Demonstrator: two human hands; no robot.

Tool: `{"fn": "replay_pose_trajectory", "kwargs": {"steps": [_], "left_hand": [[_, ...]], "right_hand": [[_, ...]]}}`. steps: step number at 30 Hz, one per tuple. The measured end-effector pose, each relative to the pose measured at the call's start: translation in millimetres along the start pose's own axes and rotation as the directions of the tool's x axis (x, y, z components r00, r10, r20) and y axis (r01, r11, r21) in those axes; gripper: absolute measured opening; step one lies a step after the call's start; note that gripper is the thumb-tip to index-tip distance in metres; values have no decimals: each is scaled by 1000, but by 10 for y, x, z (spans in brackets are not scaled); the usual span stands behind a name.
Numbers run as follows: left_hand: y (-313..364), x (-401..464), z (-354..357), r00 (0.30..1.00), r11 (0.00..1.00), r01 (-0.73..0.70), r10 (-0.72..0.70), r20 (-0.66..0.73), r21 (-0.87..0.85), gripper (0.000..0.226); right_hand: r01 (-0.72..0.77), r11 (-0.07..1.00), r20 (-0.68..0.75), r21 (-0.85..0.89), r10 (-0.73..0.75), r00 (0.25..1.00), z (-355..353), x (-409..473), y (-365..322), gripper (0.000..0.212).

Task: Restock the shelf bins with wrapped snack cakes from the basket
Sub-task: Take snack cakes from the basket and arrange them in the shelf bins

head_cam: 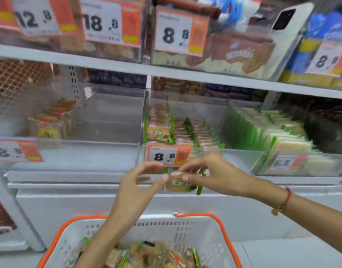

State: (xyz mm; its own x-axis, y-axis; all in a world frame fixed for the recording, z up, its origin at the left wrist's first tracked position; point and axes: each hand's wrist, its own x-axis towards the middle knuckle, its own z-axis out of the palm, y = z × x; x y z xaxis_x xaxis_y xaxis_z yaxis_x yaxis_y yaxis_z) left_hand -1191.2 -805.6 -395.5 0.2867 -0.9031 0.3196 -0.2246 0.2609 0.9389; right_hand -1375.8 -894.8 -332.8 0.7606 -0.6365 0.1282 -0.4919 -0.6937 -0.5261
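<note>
Hands meet just below the price tag [167,156]; right hand [210,174] pinches a wrapped snack cake [180,184] between thumb and fingertips, left hand [141,182] has its fingertips at the cake's left end, fingers curled, apparently steadying or turning it so it stands like the rows. Target looks like the clear bin [241,157] directly beyond the fingers, part-filled with matching green-edged packs; basket [185,227] below the wrists holds more cakes.
</note>
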Motion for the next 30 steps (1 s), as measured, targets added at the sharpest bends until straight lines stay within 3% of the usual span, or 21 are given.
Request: {"fn": "replay_pose_trajectory", "kwargs": {"steps": [2,4,6,8,11,14,17,30], "left_hand": [[103,164,-50,968,989,-124,139,-211,85,28],[166,345,-125,918,962,-186,243,-314,201,40],[199,516,-177,916,934,-199,285,-283,298,62],[207,647,-183,953,918,-141,226,-199,371,87],[164,739,-135,986,867,-49,122,-115,496,106],[121,768,-92,988,815,-37,118,-103,578,104],[107,798,-97,984,834,-48,134,-118,549,98],[53,794,-114,981,844,-54,144,-130,533,96]], "right_hand": [[11,998,-85,-68,-17,996,-315,4,61,17],[-6,995,-186,-103,-13,982,-633,21,149,19],[-64,985,-306,-158,13,952,-922,71,277,20],[-155,958,-379,-242,54,924,-1144,155,410,21],[-258,906,-217,-336,192,957,-1324,292,627,22],[-253,882,55,-398,298,953,-1284,424,796,20],[-238,876,175,-420,335,926,-1139,548,889,20],[-322,829,11,-458,367,930,-743,675,884,7]]}}
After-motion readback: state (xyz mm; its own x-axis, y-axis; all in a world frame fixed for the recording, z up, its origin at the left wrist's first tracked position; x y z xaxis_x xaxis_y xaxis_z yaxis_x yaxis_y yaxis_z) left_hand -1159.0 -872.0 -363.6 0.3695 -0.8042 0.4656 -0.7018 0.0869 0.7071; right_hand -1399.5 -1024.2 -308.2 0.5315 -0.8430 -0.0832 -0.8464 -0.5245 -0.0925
